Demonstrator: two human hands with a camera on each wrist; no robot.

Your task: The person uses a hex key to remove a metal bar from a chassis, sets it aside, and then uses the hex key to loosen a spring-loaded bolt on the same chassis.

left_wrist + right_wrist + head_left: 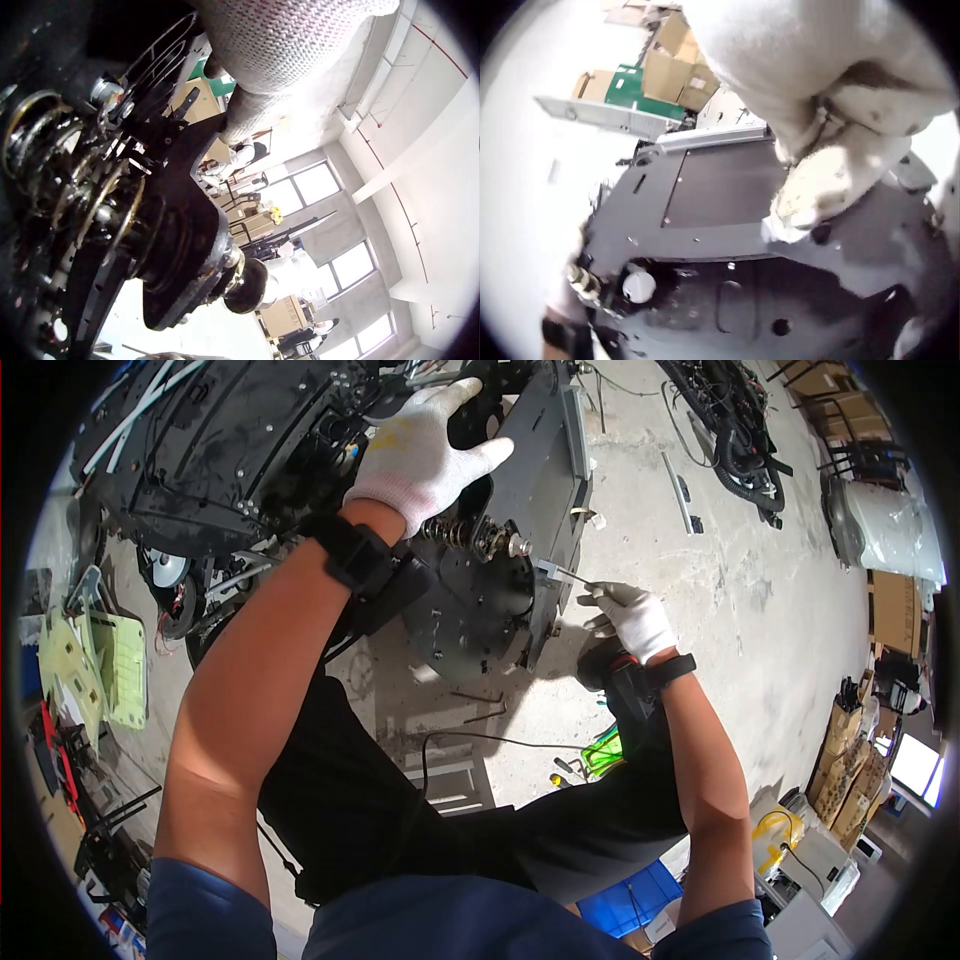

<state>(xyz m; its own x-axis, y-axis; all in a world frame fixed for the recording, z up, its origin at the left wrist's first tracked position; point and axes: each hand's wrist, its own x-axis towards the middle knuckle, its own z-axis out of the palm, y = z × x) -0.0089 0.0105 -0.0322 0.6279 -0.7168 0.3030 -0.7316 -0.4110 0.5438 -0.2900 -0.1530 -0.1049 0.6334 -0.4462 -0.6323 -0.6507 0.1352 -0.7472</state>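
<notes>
In the head view the gloved left hand [425, 460] lies over a black metal assembly [465, 610], thumb and a finger spread apart. Just below its wrist is a coil spring [450, 533] with a bolt end [519, 547]. The left wrist view has the spring [105, 199] close up, under the white glove [277, 52]. To the right, the gloved right hand [635, 622] pinches a thin metal rod [573, 575] that points toward the assembly's edge. The right wrist view shows curled gloved fingers [817, 187] over a dark panel [727, 187]; the rod's tip cannot be made out there.
Bent metal rods [484, 710] lie on the floor below the assembly, near a black cable [500, 737] and a green item [603, 752]. Wiring and a black hose [745, 470] lie at the upper right. Cardboard boxes [895, 610] stand along the right side.
</notes>
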